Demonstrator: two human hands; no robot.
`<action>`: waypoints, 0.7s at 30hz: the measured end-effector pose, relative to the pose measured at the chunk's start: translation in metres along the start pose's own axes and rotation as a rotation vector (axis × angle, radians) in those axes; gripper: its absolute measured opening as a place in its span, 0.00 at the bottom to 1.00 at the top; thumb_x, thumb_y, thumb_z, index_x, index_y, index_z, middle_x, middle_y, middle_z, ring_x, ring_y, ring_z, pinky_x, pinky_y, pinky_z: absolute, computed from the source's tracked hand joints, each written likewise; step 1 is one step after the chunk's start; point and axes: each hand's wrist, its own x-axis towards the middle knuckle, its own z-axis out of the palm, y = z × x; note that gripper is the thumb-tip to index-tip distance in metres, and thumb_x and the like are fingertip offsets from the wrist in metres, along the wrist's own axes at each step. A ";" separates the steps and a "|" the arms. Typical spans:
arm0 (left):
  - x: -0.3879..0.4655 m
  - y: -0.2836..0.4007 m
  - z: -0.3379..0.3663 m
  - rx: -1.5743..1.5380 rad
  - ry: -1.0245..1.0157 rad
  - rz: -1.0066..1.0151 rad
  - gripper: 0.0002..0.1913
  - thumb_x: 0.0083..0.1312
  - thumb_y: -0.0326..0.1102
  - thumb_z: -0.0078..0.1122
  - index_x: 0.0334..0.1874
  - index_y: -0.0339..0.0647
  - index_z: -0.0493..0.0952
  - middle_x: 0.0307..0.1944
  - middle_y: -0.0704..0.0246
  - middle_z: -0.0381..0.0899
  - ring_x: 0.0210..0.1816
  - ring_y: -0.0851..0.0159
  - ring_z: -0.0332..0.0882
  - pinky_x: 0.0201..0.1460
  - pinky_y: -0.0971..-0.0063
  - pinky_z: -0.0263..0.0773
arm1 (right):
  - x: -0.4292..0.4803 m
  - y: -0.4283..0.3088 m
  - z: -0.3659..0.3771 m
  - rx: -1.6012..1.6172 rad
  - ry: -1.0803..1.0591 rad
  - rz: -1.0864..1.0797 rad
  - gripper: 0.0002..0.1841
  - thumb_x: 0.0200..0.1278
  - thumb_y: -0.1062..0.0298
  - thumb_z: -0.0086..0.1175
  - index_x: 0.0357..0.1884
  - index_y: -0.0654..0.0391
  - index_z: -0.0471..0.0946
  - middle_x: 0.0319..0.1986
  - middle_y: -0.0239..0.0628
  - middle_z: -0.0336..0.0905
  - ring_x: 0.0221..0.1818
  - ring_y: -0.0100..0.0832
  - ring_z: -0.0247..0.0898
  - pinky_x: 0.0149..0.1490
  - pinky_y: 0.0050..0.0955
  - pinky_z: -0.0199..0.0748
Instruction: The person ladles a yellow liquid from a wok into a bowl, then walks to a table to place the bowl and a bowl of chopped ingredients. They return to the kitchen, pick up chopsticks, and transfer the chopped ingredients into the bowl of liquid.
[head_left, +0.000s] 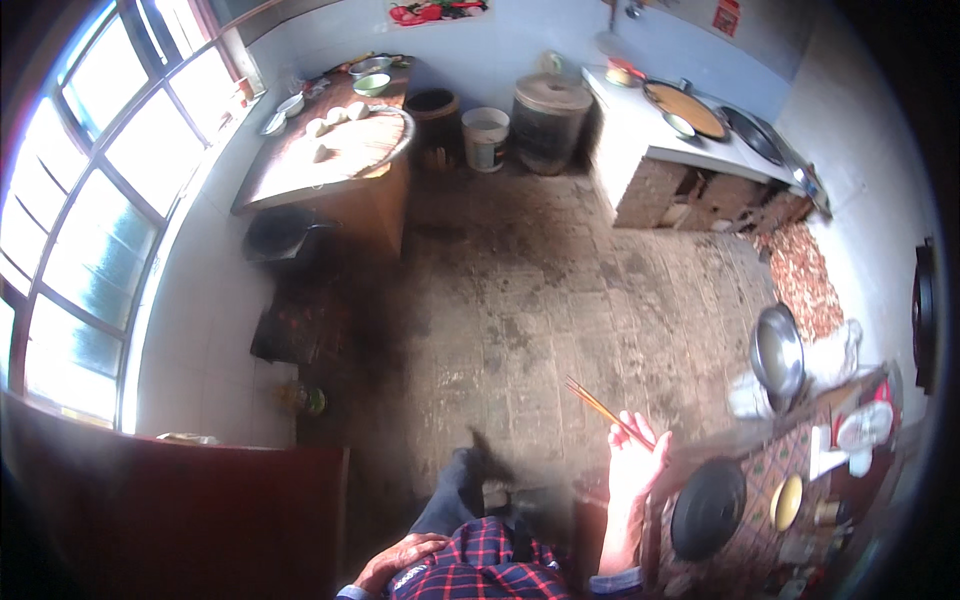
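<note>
My right hand (632, 466), palm up in bright light, holds a pair of brown chopsticks (592, 397) above the tiled floor. Their tips point forward and to the left. My left hand (401, 559) lies flat against the side of my dark plaid apron (495, 562) and holds nothing. Close to the right forearm is a table with a patterned cover (757, 480). On it are a round black pan or lid (709, 510) and a yellow bowl (786, 502).
Several dough pieces (337, 116) sit on a round woven tray (375, 150) on the far-left counter. A wok (277, 234) stands lower beside it. A white bucket (486, 139) and lidded vat (551, 120) line the back wall. A metal basin (778, 351) stands at right.
</note>
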 end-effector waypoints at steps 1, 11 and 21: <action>0.007 0.045 -0.008 -0.096 0.012 0.113 0.23 0.70 0.46 0.42 0.57 0.35 0.74 0.61 0.55 0.71 0.63 0.55 0.67 0.67 0.67 0.59 | 0.025 0.002 0.016 0.004 -0.011 0.005 0.37 0.68 0.36 0.38 0.55 0.68 0.70 0.45 0.52 0.78 0.39 0.44 0.76 0.48 0.41 0.73; 0.236 0.121 -0.149 0.210 0.066 0.033 0.22 0.65 0.45 0.49 0.50 0.31 0.77 0.48 0.54 0.80 0.52 0.55 0.77 0.57 0.67 0.68 | 0.223 0.005 0.103 -0.076 0.060 -0.030 0.38 0.68 0.36 0.39 0.58 0.68 0.68 0.46 0.49 0.78 0.39 0.42 0.75 0.49 0.39 0.71; 0.414 0.210 -0.290 0.439 0.349 0.036 0.26 0.60 0.45 0.56 0.56 0.31 0.72 0.50 0.52 0.79 0.53 0.54 0.77 0.55 0.65 0.71 | 0.392 0.027 0.197 -0.223 0.090 0.001 0.41 0.67 0.35 0.39 0.61 0.69 0.64 0.50 0.49 0.75 0.43 0.39 0.73 0.54 0.36 0.68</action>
